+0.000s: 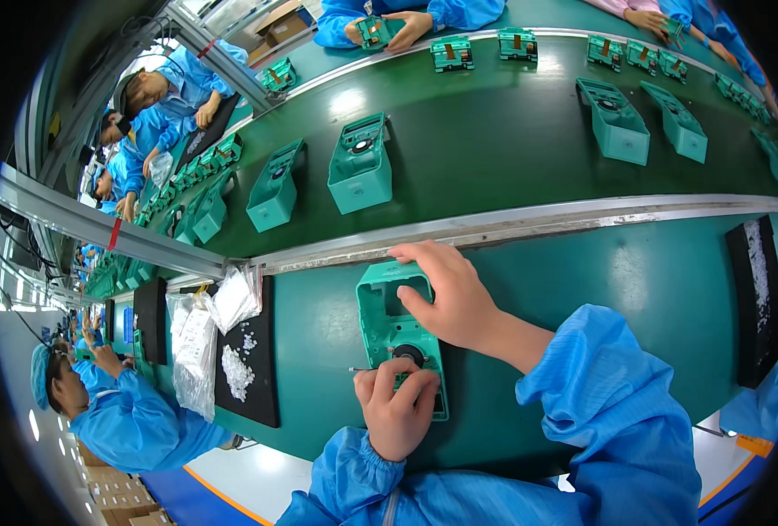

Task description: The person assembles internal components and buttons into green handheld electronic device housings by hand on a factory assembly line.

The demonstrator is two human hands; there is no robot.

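Note:
A green plastic housing (373,320), shaped like an open box, lies on the bench in front of me. My right hand (450,294) grips its far right side, fingers over the far rim and thumb reaching toward the inside. Over the housing's near part, my left hand (397,405) is closed with bent fingers pressed together. What it pinches is mostly hidden; a bit of green shows between the fingers, and a thin pale rod pokes out to their left. Just beyond those fingertips sits a black round part (408,354) inside the housing.
Left of the housing, a black mat (262,386) carries small white pieces (237,373) and clear plastic bags (194,351). Beyond a metal rail (529,221), a green belt bears similar housings (360,171) and small green assemblies (452,54). Co-workers in blue sit around; another dark mat (751,307) lies right.

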